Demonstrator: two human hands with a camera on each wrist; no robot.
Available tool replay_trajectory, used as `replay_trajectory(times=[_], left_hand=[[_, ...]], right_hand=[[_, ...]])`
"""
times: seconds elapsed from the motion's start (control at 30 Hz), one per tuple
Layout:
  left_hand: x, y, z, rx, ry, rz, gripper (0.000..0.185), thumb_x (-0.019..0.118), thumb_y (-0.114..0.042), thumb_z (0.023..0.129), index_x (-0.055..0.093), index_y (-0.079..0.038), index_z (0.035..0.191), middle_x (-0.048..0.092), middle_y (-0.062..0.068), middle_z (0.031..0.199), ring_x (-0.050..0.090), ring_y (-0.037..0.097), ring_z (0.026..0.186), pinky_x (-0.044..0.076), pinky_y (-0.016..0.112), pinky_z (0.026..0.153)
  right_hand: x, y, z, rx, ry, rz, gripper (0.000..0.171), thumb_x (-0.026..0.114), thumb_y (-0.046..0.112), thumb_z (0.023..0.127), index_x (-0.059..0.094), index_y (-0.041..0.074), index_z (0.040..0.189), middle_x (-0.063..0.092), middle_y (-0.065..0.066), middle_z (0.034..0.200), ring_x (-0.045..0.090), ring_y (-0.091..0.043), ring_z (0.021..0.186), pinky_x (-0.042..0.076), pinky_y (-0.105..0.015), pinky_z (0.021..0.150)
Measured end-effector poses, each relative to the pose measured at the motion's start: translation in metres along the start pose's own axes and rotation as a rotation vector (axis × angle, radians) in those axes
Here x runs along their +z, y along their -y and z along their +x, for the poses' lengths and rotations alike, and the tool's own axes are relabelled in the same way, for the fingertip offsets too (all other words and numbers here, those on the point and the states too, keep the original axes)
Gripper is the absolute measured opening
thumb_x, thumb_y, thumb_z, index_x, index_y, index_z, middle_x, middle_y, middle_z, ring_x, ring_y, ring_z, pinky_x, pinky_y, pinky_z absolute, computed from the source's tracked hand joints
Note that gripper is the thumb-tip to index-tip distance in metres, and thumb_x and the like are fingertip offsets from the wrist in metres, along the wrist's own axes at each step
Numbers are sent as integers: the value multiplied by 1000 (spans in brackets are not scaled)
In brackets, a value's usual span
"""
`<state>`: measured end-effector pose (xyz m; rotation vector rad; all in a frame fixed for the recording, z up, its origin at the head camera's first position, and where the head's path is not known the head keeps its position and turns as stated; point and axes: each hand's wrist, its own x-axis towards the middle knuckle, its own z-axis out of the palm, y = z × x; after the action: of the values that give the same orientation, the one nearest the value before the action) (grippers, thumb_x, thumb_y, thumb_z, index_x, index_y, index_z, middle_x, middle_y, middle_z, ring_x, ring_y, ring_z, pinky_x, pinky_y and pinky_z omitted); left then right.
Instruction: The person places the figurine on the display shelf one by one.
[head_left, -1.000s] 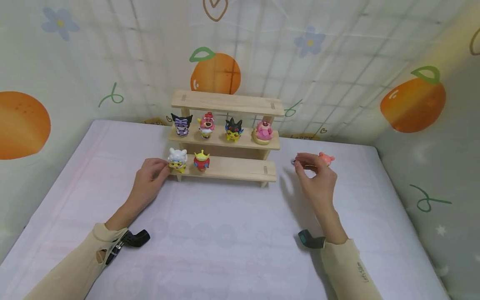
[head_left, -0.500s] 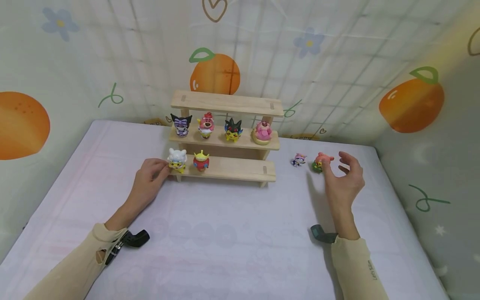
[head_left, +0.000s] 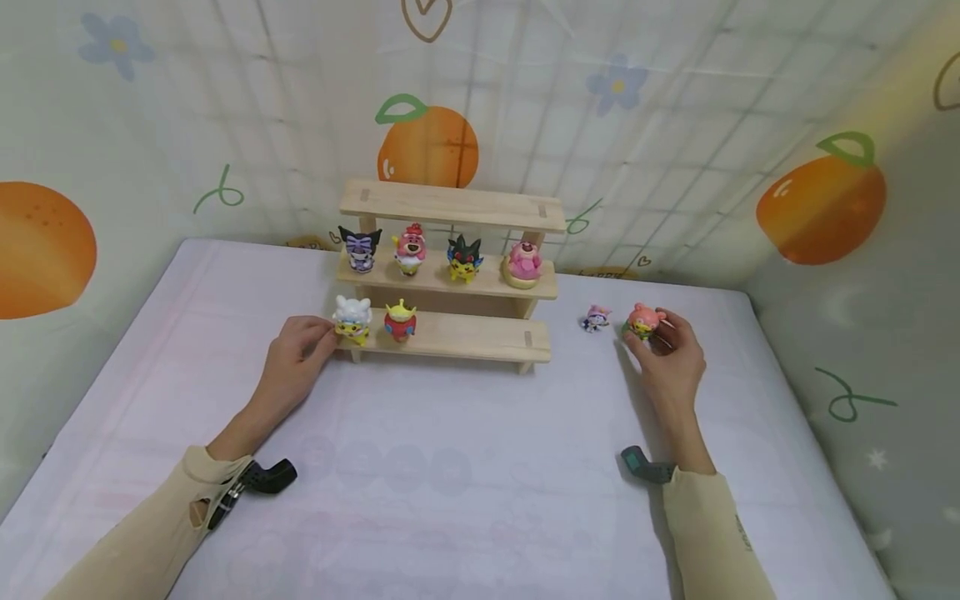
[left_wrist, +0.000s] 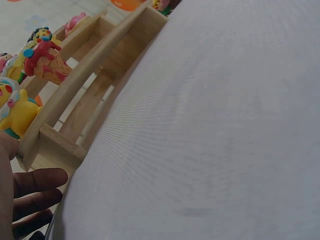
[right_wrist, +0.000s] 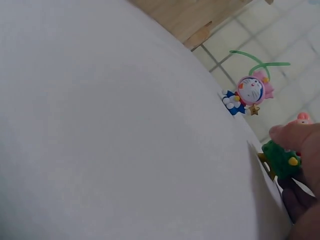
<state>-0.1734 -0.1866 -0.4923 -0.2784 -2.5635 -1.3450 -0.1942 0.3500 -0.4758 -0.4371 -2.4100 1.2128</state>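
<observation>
My right hand (head_left: pixel 673 354) holds a small figurine (head_left: pixel 643 322) with a pink eared hood and a green body between thumb and fingers. In the right wrist view, its green body (right_wrist: pixel 281 159) shows behind the thumb, close over the white cloth. A smaller figurine (head_left: pixel 596 318) with a pink hood and blue clothes stands just left of it. At the left end of the lowest board, my left hand (head_left: pixel 300 346) pinches the wooden display shelf (head_left: pixel 472 336) beside a white-capped yellow figurine (head_left: pixel 352 319). Its other fingers (left_wrist: pixel 40 181) spread below the board in the left wrist view.
A red-clad figurine (head_left: pixel 401 320) with a green-yellow head stands on the lowest board. Several figurines, including a black-eared purple one (head_left: pixel 361 249) and a pink bear (head_left: pixel 522 263), line the middle board. A printed curtain (head_left: pixel 525 100) hangs behind the cloth-covered table (head_left: pixel 420 483).
My right hand has left the smaller figurine, swung right with fingers spread, then come in around the pink-hooded figurine. The left hand has stayed at the shelf's end.
</observation>
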Motion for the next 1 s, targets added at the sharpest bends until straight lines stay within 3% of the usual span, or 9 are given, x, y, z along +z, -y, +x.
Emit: replay_trajectory(times=[0.27, 0.67, 0.8, 1.0], left_hand=[[-1, -1, -1, -1, -2, -11, 28, 60, -15, 106, 77, 6, 111, 68, 20, 122, 55, 36, 126, 40, 55, 107], [-1, 0, -1, -13, 6, -13, 27, 60, -15, 106, 77, 6, 110, 68, 19, 123, 55, 35, 126, 41, 55, 107], [-1, 1, -1, 1, -1, -13, 26, 60, -14, 106, 77, 6, 109, 68, 20, 121, 55, 36, 125, 41, 55, 106], [0, 1, -1, 17, -9, -16, 26, 61, -14, 105, 77, 6, 109, 68, 20, 121, 55, 36, 125, 40, 54, 106]], right_hand=[[2, 3, 0, 1, 3, -40, 62, 80, 32, 96, 55, 11, 148, 64, -11, 147, 62, -27, 133, 48, -41, 115], [2, 1, -6, 37, -49, -20, 60, 82, 31, 93, 60, 10, 145, 69, -11, 140, 67, -25, 123, 54, -29, 105], [2, 2, -6, 3, -94, 38, 57, 84, 31, 91, 63, 9, 140, 71, -10, 135, 70, -20, 115, 56, -20, 98], [0, 13, -7, -148, -173, 107, 52, 87, 25, 87, 68, 5, 131, 73, -8, 125, 65, 1, 103, 56, -22, 97]])
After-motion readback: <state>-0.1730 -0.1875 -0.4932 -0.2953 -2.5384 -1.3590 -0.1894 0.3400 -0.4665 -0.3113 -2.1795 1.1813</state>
